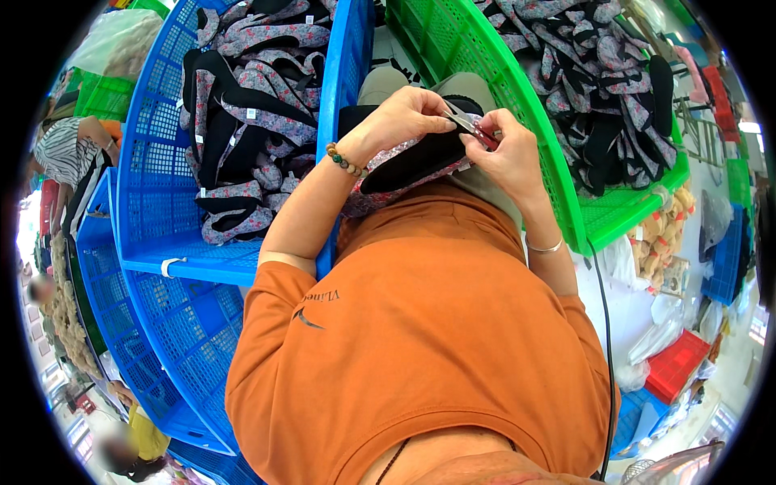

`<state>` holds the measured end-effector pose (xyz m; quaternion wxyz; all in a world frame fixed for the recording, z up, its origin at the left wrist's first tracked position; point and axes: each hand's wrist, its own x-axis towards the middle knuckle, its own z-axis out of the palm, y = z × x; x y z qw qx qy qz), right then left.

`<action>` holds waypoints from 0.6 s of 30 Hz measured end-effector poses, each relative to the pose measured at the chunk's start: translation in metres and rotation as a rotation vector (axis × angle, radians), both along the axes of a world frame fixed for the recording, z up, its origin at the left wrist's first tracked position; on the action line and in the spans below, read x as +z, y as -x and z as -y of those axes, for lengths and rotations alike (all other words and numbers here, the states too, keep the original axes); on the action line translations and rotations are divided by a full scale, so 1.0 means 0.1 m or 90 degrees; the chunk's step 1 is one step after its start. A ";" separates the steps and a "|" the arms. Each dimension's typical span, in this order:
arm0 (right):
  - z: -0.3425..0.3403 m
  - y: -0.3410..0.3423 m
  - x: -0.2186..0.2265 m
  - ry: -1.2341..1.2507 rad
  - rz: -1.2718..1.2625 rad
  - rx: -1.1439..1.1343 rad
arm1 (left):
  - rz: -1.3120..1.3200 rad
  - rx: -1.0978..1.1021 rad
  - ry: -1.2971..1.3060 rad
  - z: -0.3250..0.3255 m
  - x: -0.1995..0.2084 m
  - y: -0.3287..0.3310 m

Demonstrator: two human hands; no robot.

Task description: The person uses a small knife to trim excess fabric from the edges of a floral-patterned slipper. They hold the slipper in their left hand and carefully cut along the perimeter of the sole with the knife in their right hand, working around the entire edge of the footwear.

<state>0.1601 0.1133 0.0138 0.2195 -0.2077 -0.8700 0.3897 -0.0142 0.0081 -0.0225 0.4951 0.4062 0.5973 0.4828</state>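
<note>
Over my lap lies a sewn floral fabric piece [377, 172], grey and pink, with a long black panel [416, 166] like a sole. My right hand [509, 152] is closed around small snips [477, 132] with red handles and metal blades. The blades point left, up to the fingertips of my left hand [412, 120]. Those fingers are pinched together just above the fabric piece; what lies between them is too small to make out. A beaded bracelet circles my left wrist, a thin bangle my right.
A blue plastic crate [149, 206] on my left holds many similar floral and black pieces [263, 105]. On my right, a green crate [525, 121] holds more [598, 97]. A black cable [606, 339] hangs by my right arm. Other people [69, 149] are at far left.
</note>
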 end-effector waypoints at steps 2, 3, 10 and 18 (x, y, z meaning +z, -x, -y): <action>-0.03 -0.01 -0.04 0.126 -0.021 0.030 | -0.001 -0.012 -0.012 -0.01 -0.05 0.00; -0.04 -0.01 -0.06 0.189 -0.031 0.044 | -0.001 -0.018 -0.018 0.00 -0.07 -0.01; -0.07 -0.02 -0.07 0.356 -0.055 0.097 | 0.309 -0.103 -0.038 0.05 0.00 0.09; -0.05 0.01 -0.15 0.293 -0.075 0.061 | 0.379 -0.116 -0.025 0.03 -0.09 0.13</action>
